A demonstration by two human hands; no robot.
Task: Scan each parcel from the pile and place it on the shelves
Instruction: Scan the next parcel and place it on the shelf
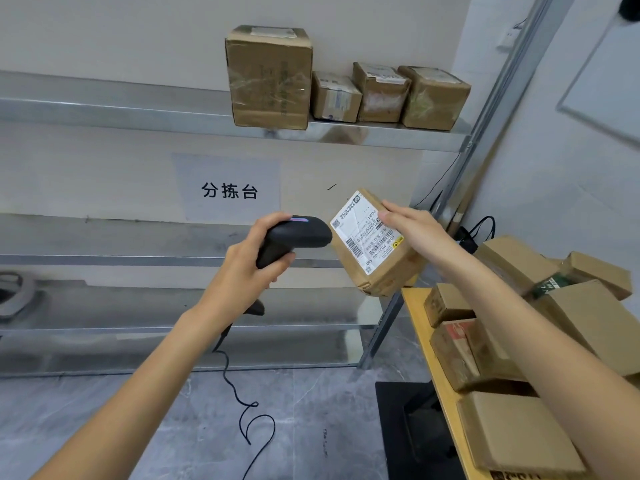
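— Head view first: what are the hands doing?

— Left hand (pixel 242 268) has its grip wrapped round the handle of a black scanner (pixel 294 237), fingers curled about it, nose pointing right at the parcel (pixel 372 244). A lit strip shows on top of the scanner, and its cable (pixel 242 403) hangs down in loops toward the grey floor (pixel 311 427).

— And the right?

— Right hand (pixel 412 230) is grasping the parcel from its right side, thumb on the label (pixel 363 230), the other fingers behind and hidden. It is held in the air, tilted, label face toward the scanner, just beside the scanner's nose.

— Where is that relative to the shelves?

— In front of the right end of the middle shelf (pixel 138 259), touching nothing but the hand.

— Anything already shelved?

— Four boxes (pixel 270 77) stand in a row at the right end of the top shelf (pixel 104 112), the tallest at the left, the others close beside it.

— The pile?

— At the right, on a yellow-topped counter (pixel 415 313): several brown boxes (pixel 519 427) heaped together, some overlapping, partly covered by the right forearm.

— Behind?

— A paper sign (pixel 228 190) with printed characters is on the wall between the top and middle shelves.
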